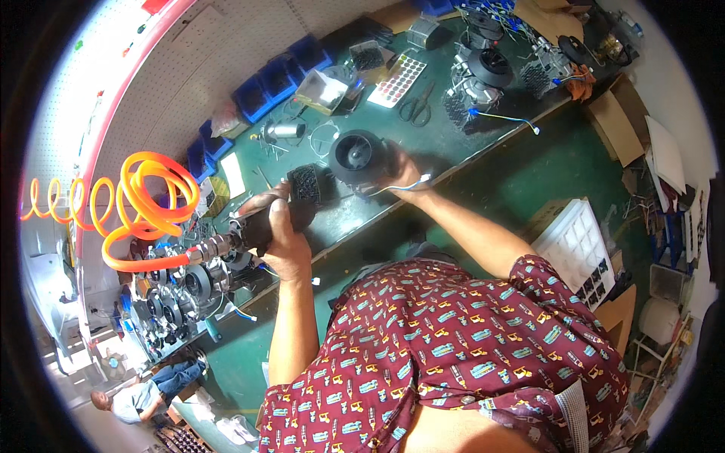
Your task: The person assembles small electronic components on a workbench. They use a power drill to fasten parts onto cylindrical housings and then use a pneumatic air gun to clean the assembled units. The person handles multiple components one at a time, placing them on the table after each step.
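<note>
My left hand (285,245) is wrapped round a dark air tool (258,226), with a metal fitting and an orange coiled hose (143,264) at its rear. The tool's front end lies by a small black box of screws (304,183) on the green bench. Just right of that box, my right hand (404,172) grips the side of a black round fan unit (356,155), its open top facing up. A white connector and thin wires hang from the unit near my fingers. Part of my right hand is hidden behind the fan.
Blue bins (279,78) line the back of the bench. Scissors (416,106), a sticker sheet (399,80) and several fan assemblies (483,72) lie to the right. More assemblies (192,283) crowd the left end. A person (143,396) sits at lower left; a white tray (578,249) stands at right.
</note>
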Available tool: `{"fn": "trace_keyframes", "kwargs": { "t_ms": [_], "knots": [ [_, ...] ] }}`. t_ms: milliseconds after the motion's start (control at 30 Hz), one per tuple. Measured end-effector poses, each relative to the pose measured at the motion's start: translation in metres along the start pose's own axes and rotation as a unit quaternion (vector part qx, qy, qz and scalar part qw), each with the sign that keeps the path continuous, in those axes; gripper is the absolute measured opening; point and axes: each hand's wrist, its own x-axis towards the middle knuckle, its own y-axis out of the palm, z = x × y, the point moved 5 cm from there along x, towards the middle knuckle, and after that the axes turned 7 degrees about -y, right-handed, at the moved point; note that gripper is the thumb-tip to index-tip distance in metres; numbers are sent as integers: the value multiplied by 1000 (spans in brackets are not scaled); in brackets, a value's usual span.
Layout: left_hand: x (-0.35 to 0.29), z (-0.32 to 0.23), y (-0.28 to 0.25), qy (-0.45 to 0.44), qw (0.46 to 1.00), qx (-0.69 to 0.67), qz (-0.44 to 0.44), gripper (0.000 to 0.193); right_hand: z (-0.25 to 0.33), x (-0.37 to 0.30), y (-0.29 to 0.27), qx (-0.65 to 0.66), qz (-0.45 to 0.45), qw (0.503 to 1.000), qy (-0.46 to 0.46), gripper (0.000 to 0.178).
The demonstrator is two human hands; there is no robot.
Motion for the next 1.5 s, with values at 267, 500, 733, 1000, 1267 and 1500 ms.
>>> {"fn": "trace_keyframes", "kwargs": {
  "t_ms": [267, 500, 733, 1000, 1267, 1500],
  "knots": [
    [-1, 6, -5, -27, 999, -42, -3, 24, 18, 15, 27, 188, 55, 980, -23, 90],
    [17, -8, 31, -78, 982, 75, 157, 27, 13, 10, 21, 78, 59, 995, 4, 84],
    [24, 14, 74, -107, 951, 103, 271, 13, -4, 7, 19, 125, 45, 991, 10, 84],
    [21, 22, 76, -108, 950, 98, 276, 16, -8, 0, 9, 59, 23, 998, 23, 83],
    [21, 32, 79, -92, 945, 81, 305, 16, -11, -3, 8, 9, 14, 999, 35, 81],
    [17, 17, 81, -123, 949, 69, 281, 21, -30, -10, 23, 136, 14, 989, 60, 84]
  ]
}}
